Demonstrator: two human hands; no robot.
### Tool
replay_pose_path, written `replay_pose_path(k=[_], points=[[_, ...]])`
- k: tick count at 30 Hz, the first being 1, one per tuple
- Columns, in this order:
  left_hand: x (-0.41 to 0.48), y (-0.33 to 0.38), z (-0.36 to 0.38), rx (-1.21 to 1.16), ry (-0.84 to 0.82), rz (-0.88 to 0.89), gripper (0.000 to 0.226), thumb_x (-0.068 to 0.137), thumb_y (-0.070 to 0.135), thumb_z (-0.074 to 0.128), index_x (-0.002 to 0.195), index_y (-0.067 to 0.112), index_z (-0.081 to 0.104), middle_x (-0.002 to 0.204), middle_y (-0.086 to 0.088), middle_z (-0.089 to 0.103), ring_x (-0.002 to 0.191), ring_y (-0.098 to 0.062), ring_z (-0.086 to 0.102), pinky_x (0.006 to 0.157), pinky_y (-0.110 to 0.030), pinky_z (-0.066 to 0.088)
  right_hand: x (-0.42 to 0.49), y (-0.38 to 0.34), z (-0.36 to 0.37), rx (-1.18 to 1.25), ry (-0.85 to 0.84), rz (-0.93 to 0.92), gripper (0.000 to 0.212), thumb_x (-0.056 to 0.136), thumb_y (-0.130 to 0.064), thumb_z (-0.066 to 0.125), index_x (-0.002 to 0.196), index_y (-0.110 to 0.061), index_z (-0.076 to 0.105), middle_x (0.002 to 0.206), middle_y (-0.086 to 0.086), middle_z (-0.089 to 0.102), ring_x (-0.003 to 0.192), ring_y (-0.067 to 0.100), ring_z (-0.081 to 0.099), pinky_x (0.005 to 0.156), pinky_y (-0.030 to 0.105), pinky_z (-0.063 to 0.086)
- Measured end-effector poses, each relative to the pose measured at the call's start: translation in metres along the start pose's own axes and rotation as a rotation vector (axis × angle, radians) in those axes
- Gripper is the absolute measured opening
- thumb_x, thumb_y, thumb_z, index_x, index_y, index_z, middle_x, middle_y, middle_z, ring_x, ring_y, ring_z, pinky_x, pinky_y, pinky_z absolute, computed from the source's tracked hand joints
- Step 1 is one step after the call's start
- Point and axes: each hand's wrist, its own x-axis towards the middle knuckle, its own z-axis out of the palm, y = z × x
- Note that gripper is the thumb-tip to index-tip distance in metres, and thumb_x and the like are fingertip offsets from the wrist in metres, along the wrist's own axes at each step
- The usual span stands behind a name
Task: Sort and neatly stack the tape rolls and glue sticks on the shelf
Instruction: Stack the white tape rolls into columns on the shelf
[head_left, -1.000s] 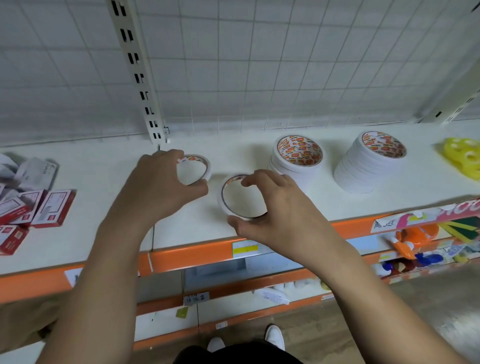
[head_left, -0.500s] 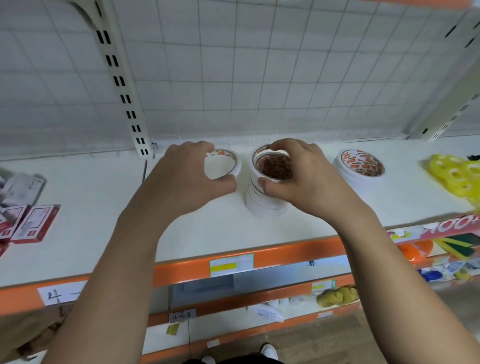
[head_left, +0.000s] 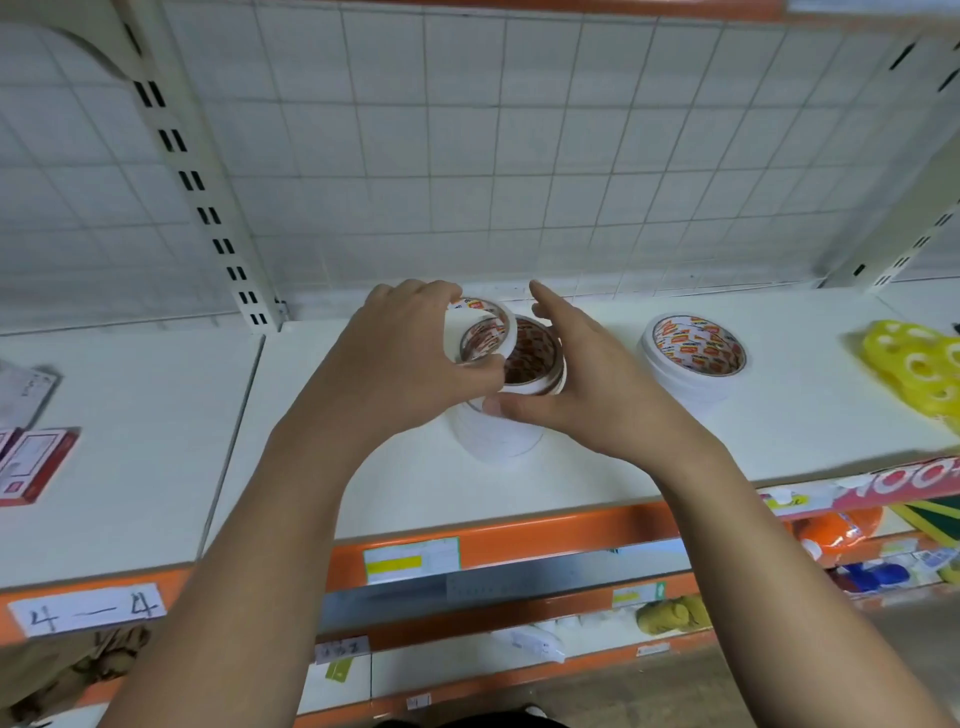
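Note:
A stack of white tape rolls (head_left: 496, 434) with orange-printed cores stands in the middle of the white shelf (head_left: 363, 467). My left hand (head_left: 400, 364) grips one thin white tape roll (head_left: 480, 332), tilted, just above the stack's top at its left side. My right hand (head_left: 576, 384) is at the stack's right side, fingers straight, thumb touching the upper rolls. A second stack of white tape rolls (head_left: 693, 358) stands further right.
Yellow tape rolls (head_left: 914, 369) lie at the shelf's right end. Red and white boxes (head_left: 31, 462) lie at the left end. A slotted upright (head_left: 202, 208) and a wire grid back panel stand behind. Lower shelves with small goods sit below the orange edge.
My right hand set its roll on the middle stack and opened. My left hand brought its roll rightward, over the top of that stack.

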Motion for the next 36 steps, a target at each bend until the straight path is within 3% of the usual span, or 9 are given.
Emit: replay_pose_path(k=[4, 7, 16, 19, 22, 27, 31, 33, 36], points=[[0.010, 0.019, 0.012, 0.019, -0.029, 0.042, 0.071, 0.072, 0.051, 0.069, 0.135, 0.025, 0.048, 0.124, 0.010, 0.053, 0.120, -0.016, 0.041, 0.088, -0.026, 0.036, -0.003, 0.014, -0.005, 0.085, 0.004, 0.036, 0.112, 0.064, -0.065, 0.079, 0.153, -0.023, 0.027, 0.149, -0.011, 0.043, 0.134, 0.004, 0.041, 0.111, 0.032, 0.038], [0.014, 0.025, 0.022, 0.024, -0.065, 0.048, 0.079, 0.073, 0.054, 0.070, 0.141, 0.024, 0.043, 0.133, 0.008, 0.050, 0.126, -0.016, 0.038, 0.093, -0.028, 0.037, -0.004, 0.021, -0.008, 0.156, -0.005, 0.004, 0.084, 0.065, -0.060, 0.081, 0.137, -0.039, 0.046, 0.128, -0.023, 0.058, 0.121, -0.002, 0.052, 0.103, 0.033, 0.046], [0.003, 0.011, 0.021, -0.157, -0.138, -0.031, 0.113, 0.055, 0.074, 0.071, 0.148, 0.024, 0.032, 0.145, 0.008, 0.042, 0.134, -0.012, 0.038, 0.106, -0.035, 0.039, -0.005, 0.027, -0.008, 0.253, -0.001, -0.033, 0.072, 0.071, -0.052, 0.081, 0.134, -0.034, 0.051, 0.120, -0.023, 0.063, 0.114, -0.005, 0.057, 0.100, 0.032, 0.049], [-0.004, 0.005, 0.022, -0.233, -0.085, -0.046, 0.076, 0.061, 0.062, 0.076, 0.124, 0.024, 0.054, 0.108, 0.020, 0.058, 0.095, 0.010, 0.053, 0.081, -0.014, 0.044, -0.004, 0.028, -0.007, 0.276, -0.010, -0.040, 0.074, 0.071, -0.050, 0.083, 0.136, -0.032, 0.051, 0.122, -0.021, 0.064, 0.115, -0.003, 0.057, 0.101, 0.031, 0.049], [-0.006, 0.002, 0.024, -0.264, -0.069, -0.029, 0.055, 0.066, 0.058, 0.077, 0.111, 0.031, 0.061, 0.096, 0.023, 0.065, 0.089, 0.019, 0.050, 0.072, -0.007, 0.042, -0.003, 0.028, -0.008, 0.289, -0.025, -0.048, 0.074, 0.071, -0.044, 0.085, 0.136, -0.032, 0.052, 0.123, -0.019, 0.064, 0.116, -0.003, 0.057, 0.103, 0.031, 0.048], [-0.006, 0.001, 0.024, -0.268, -0.064, -0.024, 0.062, 0.062, 0.064, 0.074, 0.114, 0.031, 0.063, 0.098, 0.021, 0.067, 0.093, 0.016, 0.051, 0.073, -0.011, 0.043, 0.000, 0.028, -0.011, 0.228, -0.055, -0.054, 0.080, 0.067, -0.043, 0.087, 0.137, -0.032, 0.051, 0.123, -0.020, 0.064, 0.115, -0.002, 0.058, 0.103, 0.030, 0.048], [-0.007, -0.001, 0.019, -0.264, -0.123, -0.070, 0.096, 0.052, 0.060, 0.079, 0.135, 0.023, 0.051, 0.112, 0.025, 0.057, 0.101, -0.002, 0.056, 0.082, -0.018, 0.044, 0.002, 0.024, -0.018, 0.099, -0.063, -0.053, 0.083, 0.063, -0.048, 0.087, 0.136, -0.031, 0.052, 0.117, -0.024, 0.060, 0.103, -0.005, 0.058, 0.096, 0.024, 0.050], [-0.006, -0.005, 0.019, -0.173, -0.124, -0.072, 0.087, 0.057, 0.055, 0.083, 0.133, 0.023, 0.054, 0.125, 0.012, 0.061, 0.105, -0.011, 0.056, 0.081, -0.023, 0.045, 0.004, 0.023, -0.021, 0.025, -0.069, -0.066, 0.078, 0.063, -0.052, 0.086, 0.131, -0.027, 0.056, 0.119, -0.016, 0.064, 0.102, -0.001, 0.060, 0.092, 0.026, 0.052], [-0.005, -0.005, 0.019, -0.123, -0.137, -0.050, 0.070, 0.064, 0.053, 0.081, 0.126, 0.029, 0.061, 0.117, 0.007, 0.067, 0.097, -0.011, 0.057, 0.076, -0.023, 0.045, 0.009, 0.021, -0.023, -0.169, -0.096, -0.059, 0.074, 0.063, -0.062, 0.081, 0.119, -0.018, 0.059, 0.111, -0.002, 0.066, 0.101, 0.014, 0.061, 0.084, 0.034, 0.053]])
